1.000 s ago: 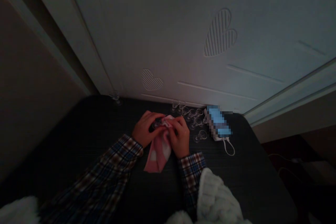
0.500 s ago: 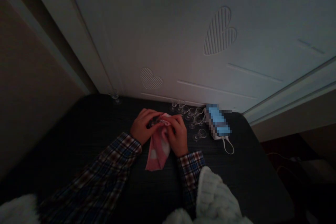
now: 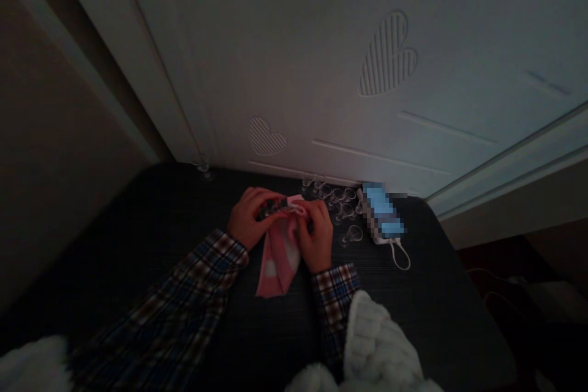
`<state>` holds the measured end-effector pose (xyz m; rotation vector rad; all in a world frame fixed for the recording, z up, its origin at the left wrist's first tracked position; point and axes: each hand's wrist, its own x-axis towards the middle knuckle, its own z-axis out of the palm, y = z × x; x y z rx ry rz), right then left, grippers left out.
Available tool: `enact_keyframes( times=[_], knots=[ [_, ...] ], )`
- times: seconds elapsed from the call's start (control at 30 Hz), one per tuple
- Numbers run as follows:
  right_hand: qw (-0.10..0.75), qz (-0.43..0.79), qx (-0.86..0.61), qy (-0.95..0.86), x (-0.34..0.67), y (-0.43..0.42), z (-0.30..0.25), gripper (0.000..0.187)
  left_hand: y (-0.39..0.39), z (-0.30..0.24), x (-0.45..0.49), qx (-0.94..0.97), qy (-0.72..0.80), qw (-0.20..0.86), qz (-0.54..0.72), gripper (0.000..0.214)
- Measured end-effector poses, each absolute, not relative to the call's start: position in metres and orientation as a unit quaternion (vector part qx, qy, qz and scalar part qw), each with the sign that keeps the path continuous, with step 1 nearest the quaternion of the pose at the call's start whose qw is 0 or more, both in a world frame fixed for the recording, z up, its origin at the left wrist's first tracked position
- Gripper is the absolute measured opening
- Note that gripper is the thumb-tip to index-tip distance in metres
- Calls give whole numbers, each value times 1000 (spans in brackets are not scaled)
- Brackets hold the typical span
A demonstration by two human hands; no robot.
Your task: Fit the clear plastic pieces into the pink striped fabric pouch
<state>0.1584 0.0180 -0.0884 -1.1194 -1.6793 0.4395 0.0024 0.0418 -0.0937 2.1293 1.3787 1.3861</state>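
My left hand (image 3: pixel 250 217) is closed around a small clear glass (image 3: pixel 271 208), mostly covered by the fingers. A pink-and-white cloth (image 3: pixel 280 257) is pinched in my right hand (image 3: pixel 316 233), its top bunched against the glass. The rest of the cloth hangs down between both hands toward the dark table. To the right of my right hand lies a small clear glass with a round rim and short stem (image 3: pixel 353 234). Several similar clear glasses (image 3: pixel 337 197) stand or lie close together behind it; the dim light blurs their shapes.
A phone (image 3: pixel 383 211) with a lit, pixelated screen sits at the right of the dark table (image 3: pixel 413 300), a white cord loop (image 3: pixel 402 256) at its lower end. Another clear glass (image 3: pixel 203 165) is at the back left. A white panel with raised hearts (image 3: pixel 388 55) rises behind the table.
My right hand has shifted slightly right with the cloth's upper edge, and more of the clear glass shows between my left fingers. The view has moved a little.
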Motion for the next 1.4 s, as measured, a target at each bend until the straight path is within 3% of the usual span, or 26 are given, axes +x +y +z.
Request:
enact_keyframes(
  times=[0.17, 0.37, 0.47, 1.13, 1.4],
  knots=[
    [526, 182, -473, -683, 159, 20, -89, 21, 42, -96, 2, 689, 498, 185, 494, 31],
    [519, 195, -468, -688, 158, 20, -88, 18, 51, -104, 3, 519, 425, 424, 608, 29],
    [522, 198, -471, -683, 157, 20, -87, 16, 55, -105, 2, 438, 407, 480, 642, 29],
    [600, 196, -479, -610, 163, 12, -84, 24, 51, -95, 7, 382, 394, 544, 635, 34],
    [577, 216, -475, -628, 161, 16, -79, 27, 45, -96, 9, 454, 355, 606, 548, 29]
  ],
)
